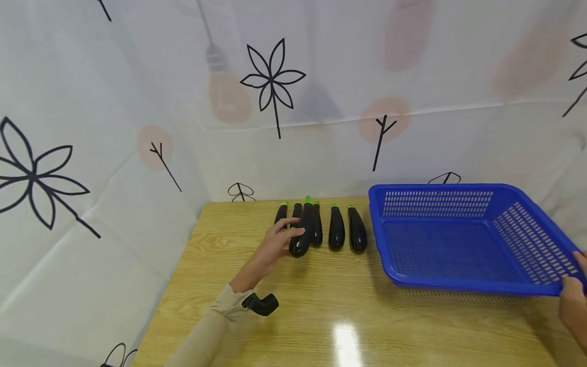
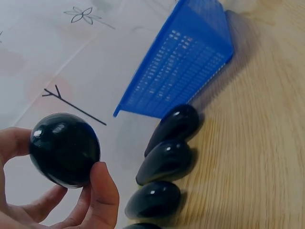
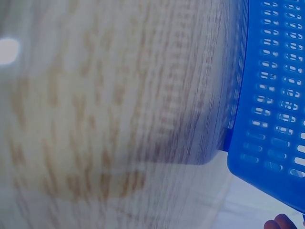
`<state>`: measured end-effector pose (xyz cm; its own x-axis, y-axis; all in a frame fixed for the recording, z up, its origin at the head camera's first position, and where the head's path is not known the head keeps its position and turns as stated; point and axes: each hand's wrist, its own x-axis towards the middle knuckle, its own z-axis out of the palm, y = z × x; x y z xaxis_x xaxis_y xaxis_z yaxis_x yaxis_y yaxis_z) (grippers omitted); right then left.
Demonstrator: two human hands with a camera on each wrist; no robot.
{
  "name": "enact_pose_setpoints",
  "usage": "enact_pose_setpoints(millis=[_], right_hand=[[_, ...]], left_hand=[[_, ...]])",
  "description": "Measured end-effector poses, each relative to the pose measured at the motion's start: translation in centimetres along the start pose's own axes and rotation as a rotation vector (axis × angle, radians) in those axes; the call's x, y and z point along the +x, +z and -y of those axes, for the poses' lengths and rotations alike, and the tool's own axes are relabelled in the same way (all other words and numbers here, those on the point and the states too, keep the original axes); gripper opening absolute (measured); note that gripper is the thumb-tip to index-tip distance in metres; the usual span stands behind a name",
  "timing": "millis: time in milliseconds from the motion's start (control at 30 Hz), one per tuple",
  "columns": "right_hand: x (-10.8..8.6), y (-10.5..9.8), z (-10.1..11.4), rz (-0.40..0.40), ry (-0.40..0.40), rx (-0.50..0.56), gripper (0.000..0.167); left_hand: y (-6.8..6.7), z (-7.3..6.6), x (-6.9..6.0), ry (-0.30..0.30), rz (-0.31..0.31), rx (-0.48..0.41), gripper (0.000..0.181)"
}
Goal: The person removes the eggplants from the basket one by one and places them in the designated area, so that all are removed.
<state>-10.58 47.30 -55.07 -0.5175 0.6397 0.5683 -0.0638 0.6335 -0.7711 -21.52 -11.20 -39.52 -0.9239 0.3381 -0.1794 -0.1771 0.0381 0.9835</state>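
My left hand (image 1: 275, 239) grips a dark, glossy eggplant (image 1: 301, 239) with a green tip, its rounded end toward me. In the left wrist view, thumb and fingers curl round that eggplant (image 2: 64, 150), held apart from the others. Several more eggplants (image 1: 337, 229) lie in a row on the table beside and behind it. At the right edge of the head view, my right hand (image 1: 573, 300) holds the near right corner of a blue plastic basket (image 1: 440, 283). Only fingertips (image 3: 281, 222) of that hand show in the right wrist view.
The wooden table (image 1: 321, 306) ends at the back against a white cloth (image 1: 321, 153) printed with flowers and twigs. The basket's left wall stands close to the rightmost eggplant (image 1: 357, 232). The basket's inside floor (image 1: 440, 250) shows no contents.
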Motion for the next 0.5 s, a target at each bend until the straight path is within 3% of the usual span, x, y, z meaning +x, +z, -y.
enact_pose_setpoints(millis=[100, 267, 500], right_hand=[[-0.8, -0.1, 3.2, -0.026, -0.028, -0.008, 0.053], [-1.1, 0.0, 4.6, -0.019, -0.026, -0.039, 0.054], [-2.0, 0.0, 8.7, -0.004, 0.076, 0.052, 0.052]], left_hand=[[-0.8, -0.1, 0.0, 0.004, -0.012, 0.002, 0.052], [-2.1, -0.3, -0.1, 0.005, -0.052, 0.013, 0.049], [-3.6, -0.1, 0.2, 0.001, -0.122, 0.002, 0.043]])
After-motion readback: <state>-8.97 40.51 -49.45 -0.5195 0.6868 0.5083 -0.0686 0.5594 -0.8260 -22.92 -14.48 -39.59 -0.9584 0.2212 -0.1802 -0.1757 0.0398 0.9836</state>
